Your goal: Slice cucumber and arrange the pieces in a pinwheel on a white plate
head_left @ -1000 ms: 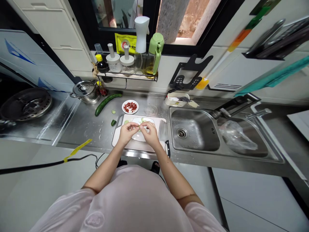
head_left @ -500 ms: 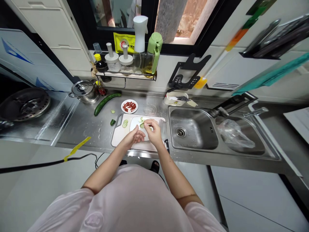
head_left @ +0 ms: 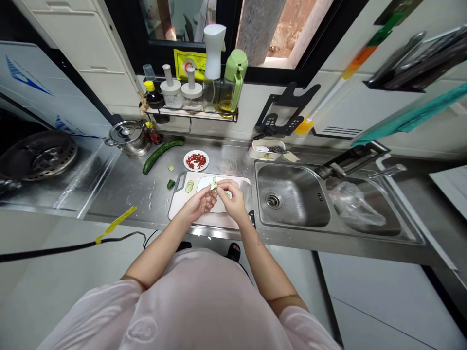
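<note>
1. Both hands met over the board [head_left: 177, 209], above the plate [head_left: 220, 209] that sat on it. The left hand [head_left: 200, 201] had its thumb and forefinger closed on a pale green slice [head_left: 213, 186], the other fingers curled in. The right hand [head_left: 232, 199] came in just beside it, fingers bunched near the thumb; whether they gripped anything, I couldn't tell.

2. As for progress, some cutting was plainly done: a short overlapping row of rounds [head_left: 189, 186] lay on the board's left part, and a dark green stub [head_left: 170, 184] rested off its left edge. The cucumber [head_left: 159, 156], beyond the board to the left, looked whole and uncut (glossy, too). The rounds in that row had not been put on the plate.

3. The knife [head_left: 252, 218] was out of both hands, at the board's right edge, its handle toward the person.

4. The slice was too small and too covered by fingers for me to read its facing or long axis. The cucumber's long axis ran slantwise, one end toward the person and leftward, the other away and rightward, with a slight bend.
</note>
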A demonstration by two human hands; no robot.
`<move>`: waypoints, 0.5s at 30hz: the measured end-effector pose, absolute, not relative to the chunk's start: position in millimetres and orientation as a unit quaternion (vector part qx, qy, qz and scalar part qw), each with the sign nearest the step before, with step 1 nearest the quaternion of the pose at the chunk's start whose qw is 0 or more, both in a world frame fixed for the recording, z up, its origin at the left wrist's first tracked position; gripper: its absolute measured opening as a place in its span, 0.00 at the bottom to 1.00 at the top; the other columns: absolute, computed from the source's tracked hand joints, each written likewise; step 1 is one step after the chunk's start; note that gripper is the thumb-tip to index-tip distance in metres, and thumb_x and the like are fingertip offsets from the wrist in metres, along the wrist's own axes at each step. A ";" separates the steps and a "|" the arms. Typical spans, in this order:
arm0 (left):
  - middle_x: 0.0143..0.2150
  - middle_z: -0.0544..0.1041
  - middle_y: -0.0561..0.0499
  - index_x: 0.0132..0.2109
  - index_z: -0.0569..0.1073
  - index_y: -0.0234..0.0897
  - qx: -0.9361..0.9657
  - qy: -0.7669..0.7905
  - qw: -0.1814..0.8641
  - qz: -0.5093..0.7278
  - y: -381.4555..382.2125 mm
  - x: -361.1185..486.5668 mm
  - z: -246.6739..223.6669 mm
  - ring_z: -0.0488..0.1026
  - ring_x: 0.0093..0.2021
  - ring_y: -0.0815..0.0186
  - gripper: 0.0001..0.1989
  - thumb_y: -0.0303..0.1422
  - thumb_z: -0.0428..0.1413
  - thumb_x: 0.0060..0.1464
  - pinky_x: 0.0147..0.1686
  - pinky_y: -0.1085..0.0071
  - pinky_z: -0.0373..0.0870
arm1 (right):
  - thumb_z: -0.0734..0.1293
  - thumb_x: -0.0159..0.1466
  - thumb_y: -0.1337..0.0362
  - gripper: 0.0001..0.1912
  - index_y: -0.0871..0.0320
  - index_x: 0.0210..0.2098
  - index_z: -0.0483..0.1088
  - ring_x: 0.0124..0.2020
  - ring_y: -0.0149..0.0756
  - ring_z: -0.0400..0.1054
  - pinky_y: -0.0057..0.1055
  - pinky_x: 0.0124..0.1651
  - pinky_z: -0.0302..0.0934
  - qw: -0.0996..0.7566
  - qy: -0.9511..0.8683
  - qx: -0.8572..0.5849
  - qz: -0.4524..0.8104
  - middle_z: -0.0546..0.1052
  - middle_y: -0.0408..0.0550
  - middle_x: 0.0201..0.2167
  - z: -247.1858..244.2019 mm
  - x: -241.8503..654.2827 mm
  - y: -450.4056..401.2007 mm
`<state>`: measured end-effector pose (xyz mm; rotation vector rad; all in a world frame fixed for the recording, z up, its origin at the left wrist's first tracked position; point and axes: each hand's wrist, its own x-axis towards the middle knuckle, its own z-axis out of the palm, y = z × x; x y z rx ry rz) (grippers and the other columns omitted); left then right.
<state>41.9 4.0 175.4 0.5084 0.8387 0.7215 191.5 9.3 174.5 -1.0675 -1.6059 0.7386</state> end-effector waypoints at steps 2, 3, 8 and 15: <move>0.24 0.68 0.54 0.32 0.71 0.34 0.257 0.410 0.800 0.356 5.3 41.3 175.7 0.62 0.20 0.77 0.20 0.50 0.56 0.48 0.18 0.79 0.54 | 0.62 0.63 0.59 0.08 0.54 0.32 0.70 0.44 0.37 0.66 0.39 0.49 0.58 0.513 -0.669 -0.442 0.307 0.74 0.47 0.37 174.3 192.3 9.4; 0.24 0.68 0.54 0.32 0.71 0.34 0.269 0.420 0.786 0.366 5.8 41.0 176.1 0.61 0.20 0.77 0.19 0.49 0.56 0.48 0.18 0.79 0.53 | 0.62 0.63 0.59 0.08 0.54 0.32 0.70 0.44 0.37 0.66 0.39 0.49 0.58 0.511 -0.670 -0.442 0.307 0.74 0.47 0.37 174.2 192.6 9.4; 0.27 0.70 0.52 0.34 0.71 0.34 0.332 0.438 0.726 0.414 8.7 38.8 180.5 0.63 0.22 0.77 0.16 0.44 0.60 0.45 0.19 0.79 0.53 | 0.63 0.63 0.59 0.08 0.54 0.32 0.70 0.44 0.37 0.66 0.39 0.50 0.57 0.509 -0.678 -0.439 0.299 0.74 0.47 0.37 173.1 193.6 9.5; 0.32 0.74 0.51 0.38 0.75 0.35 0.392 0.468 0.655 0.446 16.2 33.9 182.0 0.67 0.28 0.74 0.16 0.37 0.64 0.40 0.23 0.79 0.57 | 0.64 0.63 0.58 0.07 0.53 0.32 0.71 0.45 0.38 0.66 0.40 0.52 0.56 0.501 -0.684 -0.446 0.287 0.74 0.46 0.37 171.5 193.3 10.8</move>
